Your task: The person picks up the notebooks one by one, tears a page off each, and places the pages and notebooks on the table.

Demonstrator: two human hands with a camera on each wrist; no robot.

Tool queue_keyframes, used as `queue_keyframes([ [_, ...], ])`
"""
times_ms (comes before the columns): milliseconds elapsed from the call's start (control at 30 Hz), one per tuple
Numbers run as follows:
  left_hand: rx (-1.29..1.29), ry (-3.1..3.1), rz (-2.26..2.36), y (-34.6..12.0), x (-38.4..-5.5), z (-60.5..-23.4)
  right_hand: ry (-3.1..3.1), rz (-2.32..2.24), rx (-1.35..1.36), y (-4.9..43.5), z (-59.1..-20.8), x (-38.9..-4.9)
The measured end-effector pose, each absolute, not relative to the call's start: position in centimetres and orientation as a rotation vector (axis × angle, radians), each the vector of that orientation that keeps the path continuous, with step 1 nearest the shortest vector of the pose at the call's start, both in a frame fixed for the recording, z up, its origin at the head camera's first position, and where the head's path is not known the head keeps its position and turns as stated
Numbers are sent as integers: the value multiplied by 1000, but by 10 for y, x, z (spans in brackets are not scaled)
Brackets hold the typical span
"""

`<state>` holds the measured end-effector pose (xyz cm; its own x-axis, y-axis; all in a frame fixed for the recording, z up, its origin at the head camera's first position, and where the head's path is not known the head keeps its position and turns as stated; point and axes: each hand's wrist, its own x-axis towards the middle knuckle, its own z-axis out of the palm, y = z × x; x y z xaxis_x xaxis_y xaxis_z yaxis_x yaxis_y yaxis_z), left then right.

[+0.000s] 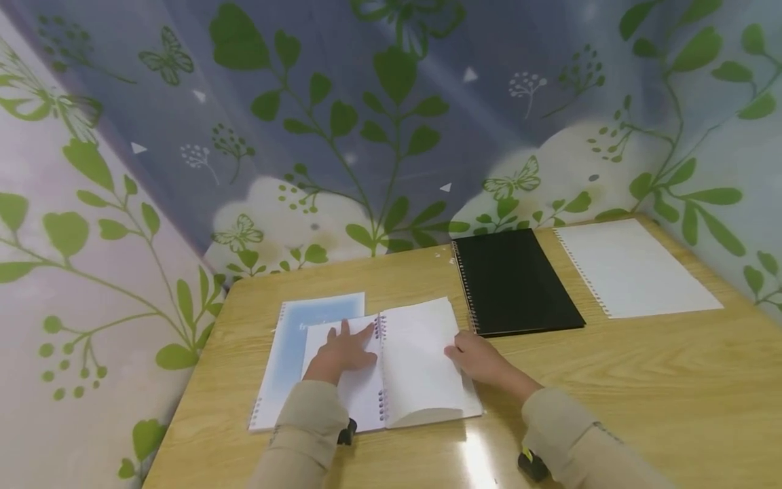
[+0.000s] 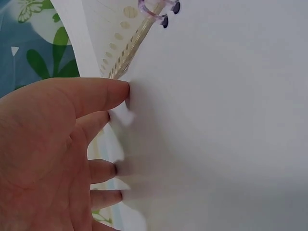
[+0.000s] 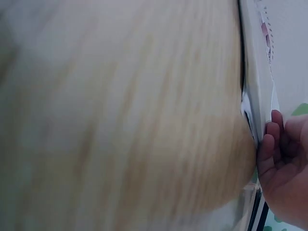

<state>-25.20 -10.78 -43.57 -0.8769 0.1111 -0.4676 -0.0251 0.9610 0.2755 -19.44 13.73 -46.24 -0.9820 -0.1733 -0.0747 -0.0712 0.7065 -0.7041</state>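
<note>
A spiral-bound notebook (image 1: 421, 367) lies open on the table, with white pages to both sides of its purple rings. My left hand (image 1: 342, 353) rests on the left page (image 1: 360, 401) with spread fingers, close to the rings. In the left wrist view the fingertips (image 2: 115, 94) touch white paper beneath the binding. At the notebook's right edge my right hand (image 1: 479, 356) pinches a page, whose lower edge bulges up. The right wrist view shows this hand's curled fingers (image 3: 269, 144) at the paper edge; the exact number of sheets held is hidden.
Partly under the notebook is a blue-and-white cover sheet (image 1: 284, 367) with punched holes. A black spiral-bound cover (image 1: 516, 282) lies at the back right, beside a loose white sheet (image 1: 635, 268) with a perforated edge. A leaf-patterned curtain (image 1: 330, 136) borders the wooden table (image 1: 641, 394).
</note>
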Motion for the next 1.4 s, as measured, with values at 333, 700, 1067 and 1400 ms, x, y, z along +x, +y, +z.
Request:
queue_keyframes([
  [333,79,2626,342,-103,-248,-434,2730,-1199,-195,146,-466,-193],
  [700,122,2633,342,-102,-249,-428,2475,-1441,-23,153,-458,-189],
  [1067,131,2633,346,-106,-245,-426,2466,-1397,61,145,-449,-148],
  [1400,179,2643,324,-107,-246,-429,2535,-1336,90,141,-450,-136],
])
